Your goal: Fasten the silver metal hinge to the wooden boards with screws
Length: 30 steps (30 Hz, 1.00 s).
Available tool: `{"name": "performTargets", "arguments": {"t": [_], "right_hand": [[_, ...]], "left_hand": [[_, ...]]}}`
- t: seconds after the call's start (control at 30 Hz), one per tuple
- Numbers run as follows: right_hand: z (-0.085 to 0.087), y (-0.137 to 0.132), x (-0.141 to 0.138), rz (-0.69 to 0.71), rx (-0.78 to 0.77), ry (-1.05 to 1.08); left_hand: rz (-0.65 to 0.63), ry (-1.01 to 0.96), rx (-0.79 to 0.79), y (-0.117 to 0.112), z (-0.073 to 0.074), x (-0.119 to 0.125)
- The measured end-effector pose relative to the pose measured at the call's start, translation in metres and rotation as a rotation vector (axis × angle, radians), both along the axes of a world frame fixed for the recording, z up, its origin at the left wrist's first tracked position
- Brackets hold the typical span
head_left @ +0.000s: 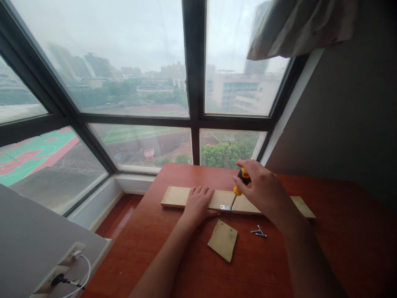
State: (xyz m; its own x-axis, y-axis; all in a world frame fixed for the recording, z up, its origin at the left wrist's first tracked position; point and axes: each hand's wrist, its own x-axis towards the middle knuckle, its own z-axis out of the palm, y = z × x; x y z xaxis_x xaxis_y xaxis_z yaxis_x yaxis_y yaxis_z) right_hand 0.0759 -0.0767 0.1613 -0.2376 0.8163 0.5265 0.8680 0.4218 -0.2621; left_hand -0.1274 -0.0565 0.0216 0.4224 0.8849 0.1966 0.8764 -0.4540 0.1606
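A long pale wooden board [176,197] lies crosswise on the table. My left hand [198,205] holds it left of the middle, fingers over its top and thumb along the near edge. A small silver metal bracket [226,207] sits at the board's near edge, just right of that thumb. My right hand [263,186] is closed around the yellow-and-black handle of a screwdriver [237,190]. The screwdriver leans, its tip down at the bracket's right end. The screw under the tip is too small to make out. My right hand hides part of the board.
A small wooden piece [223,241] with two dark holes lies on the reddish-brown table [173,265], near the board. Several screws [259,231] lie to its right. Windows [133,62] rise behind the table. Sockets with plugged-in cables [62,277] are at lower left.
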Motion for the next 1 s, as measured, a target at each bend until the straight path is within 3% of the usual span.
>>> {"name": "performTargets", "arguments": {"t": [0.2, 0.47, 0.73, 1.0], "right_hand": [[-0.0022, -0.0014, 0.0006, 0.124, -0.027, 0.014], [-0.0013, 0.0002, -0.0034, -0.246, -0.058, -0.117], [-0.0033, 0.0013, -0.0043, -0.117, -0.059, -0.051], [-0.0005, 0.0000, -0.0034, -0.214, -0.042, -0.084]], "left_hand": [[0.011, -0.002, -0.008, -0.0001, 0.0000, 0.0002], [0.002, -0.006, -0.007, -0.0003, 0.0007, 0.0001], [-0.002, -0.013, 0.005, 0.0006, -0.0015, -0.0005], [0.002, -0.014, 0.005, 0.0004, -0.0018, -0.0009]]}}
